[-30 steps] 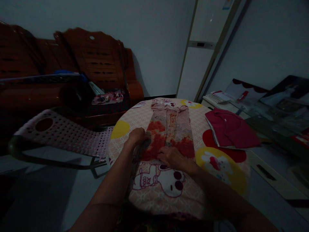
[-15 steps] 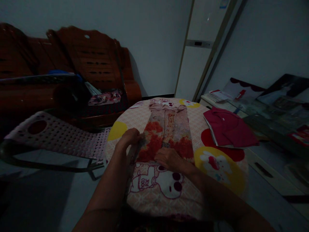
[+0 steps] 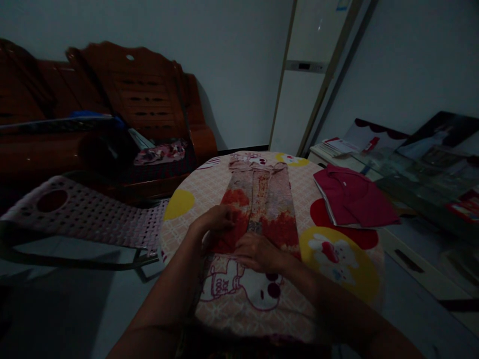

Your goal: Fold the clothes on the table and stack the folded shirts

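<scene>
A pink, grey and red patterned garment (image 3: 277,202) lies lengthwise on a round table with a printed cloth (image 3: 277,319). My left hand (image 3: 219,218) is at the garment's left side, fingers curled with the fingertips closed on its edge. My right hand (image 3: 256,251) rests on the garment's near end, its fingers bent together over the fabric; what lies beneath them is hidden. A folded dark pink garment (image 3: 355,197) lies at the table's right edge, with something white under it.
A woven chair (image 3: 101,214) stands left of the table. Behind it is a wooden bench (image 3: 149,99) with cloth and bags on it. A tall white cabinet-like unit (image 3: 301,99) is at the back. On the right stands a glass-topped cabinet (image 3: 407,179) with papers and pictures.
My left hand has moved right and slightly nearer, bringing the garment's left edge inward. My right hand has shifted slightly left and nearer. The view has moved a little.
</scene>
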A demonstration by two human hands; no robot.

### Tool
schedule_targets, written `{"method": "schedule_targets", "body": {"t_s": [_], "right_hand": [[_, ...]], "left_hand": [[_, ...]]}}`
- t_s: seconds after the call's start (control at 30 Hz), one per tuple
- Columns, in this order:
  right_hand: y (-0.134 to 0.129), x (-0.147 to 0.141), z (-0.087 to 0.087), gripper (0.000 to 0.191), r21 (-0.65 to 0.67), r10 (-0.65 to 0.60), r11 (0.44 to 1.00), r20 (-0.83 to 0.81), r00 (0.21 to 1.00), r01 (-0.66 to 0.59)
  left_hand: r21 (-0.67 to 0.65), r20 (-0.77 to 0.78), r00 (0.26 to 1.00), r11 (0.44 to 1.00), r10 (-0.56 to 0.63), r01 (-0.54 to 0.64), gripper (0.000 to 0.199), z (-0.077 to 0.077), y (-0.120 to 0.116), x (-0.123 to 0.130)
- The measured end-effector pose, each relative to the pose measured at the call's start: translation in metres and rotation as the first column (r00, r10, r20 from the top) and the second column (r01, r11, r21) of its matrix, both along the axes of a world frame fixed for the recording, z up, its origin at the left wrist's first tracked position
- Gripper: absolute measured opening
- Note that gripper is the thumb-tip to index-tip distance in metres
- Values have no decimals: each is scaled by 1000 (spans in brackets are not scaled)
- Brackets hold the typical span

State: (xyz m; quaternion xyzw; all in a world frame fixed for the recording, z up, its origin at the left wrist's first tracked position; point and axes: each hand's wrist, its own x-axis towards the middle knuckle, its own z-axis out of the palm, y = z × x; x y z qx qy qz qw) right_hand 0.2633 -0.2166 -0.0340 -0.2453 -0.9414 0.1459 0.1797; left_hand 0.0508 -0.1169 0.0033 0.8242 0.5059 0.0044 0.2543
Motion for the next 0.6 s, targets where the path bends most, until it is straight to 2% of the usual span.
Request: {"method": "schedule_targets", "body": {"t_s": [0.1, 0.17, 0.23, 0.3, 0.4, 0.47, 0.53, 0.6], "right_hand": [[7, 12, 12, 16, -91, -149, 985, -31, 988, 145], [11, 22, 21, 16, -147, -262, 954, 18, 965, 262], [11, 31, 26, 16, -209, -268, 936, 100, 958, 284], [8, 36, 26, 19, -258, -245, 924, 160, 956, 280], [5, 36, 23, 26, -308, -293, 891, 171, 940, 334], [4, 36, 19, 22, -338, -356, 858, 154, 922, 387], [5, 37, 17, 16, -329, -437, 822, 160, 885, 465], [5, 38, 15, 20, -277, -488, 804, 199, 850, 526]], "left_hand": [[22, -57, 998, 999, -37, 38, 16, 5, 6, 5], [83, -53, 998, 996, -35, 40, 19, 13, 16, 13], [145, -7, 1000, 989, -30, 31, 22, 20, 31, 25], [180, 89, 993, 982, -77, 60, 28, 23, 50, 44], [194, 213, 975, 981, -62, 20, 36, 16, 78, 78], [139, 270, 963, 990, -23, -16, 39, 5, 94, 101], [104, 334, 942, 993, 19, -56, 44, -7, 107, 121], [125, 396, 918, 988, 29, -85, 52, -17, 117, 137]]}}
